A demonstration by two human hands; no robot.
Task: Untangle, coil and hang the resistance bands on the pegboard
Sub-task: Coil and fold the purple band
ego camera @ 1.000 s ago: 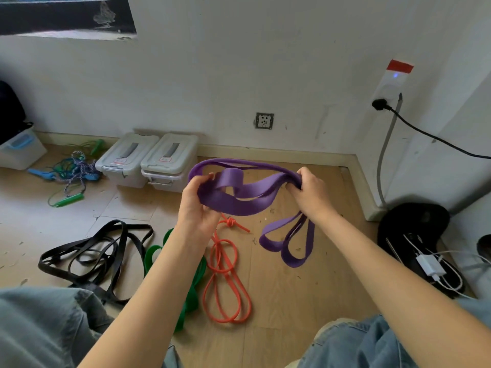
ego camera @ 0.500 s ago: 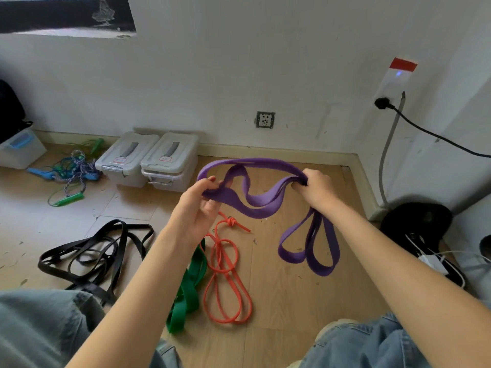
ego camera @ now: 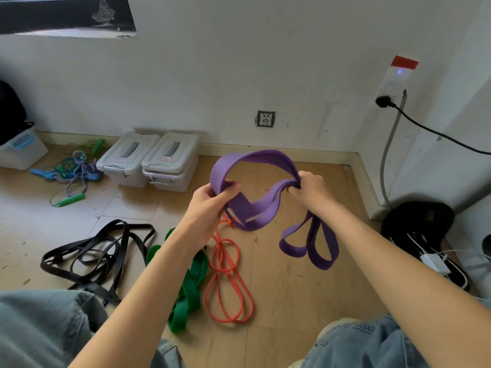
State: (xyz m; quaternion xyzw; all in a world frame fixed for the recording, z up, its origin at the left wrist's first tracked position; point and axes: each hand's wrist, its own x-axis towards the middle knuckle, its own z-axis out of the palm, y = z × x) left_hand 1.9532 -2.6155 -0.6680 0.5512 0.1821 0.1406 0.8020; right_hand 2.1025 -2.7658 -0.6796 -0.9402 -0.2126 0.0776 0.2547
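The left hand [ego camera: 212, 199] pinches one end of the purple band [ego camera: 252, 208] and the right hand [ego camera: 309, 188] grips its bunched strands, holding it above the floor with two loops hanging at five o'clock. On the wooden floor [ego camera: 279, 288], at seven o'clock from the hands, lie the orange band [ego camera: 225, 274], green band [ego camera: 190, 288] and black band [ego camera: 98, 251]; two lidded bins [ego camera: 151, 160] stand by the wall at ten o'clock.

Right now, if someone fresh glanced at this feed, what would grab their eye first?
The wide purple band, held up mid-frame: the left hand grips one end, the right hand bunches several strands, and two loops dangle below the right wrist. Next, the bright bands on the wooden floor beneath the left arm: an orange band beside a green band, with a tangled black band further left.
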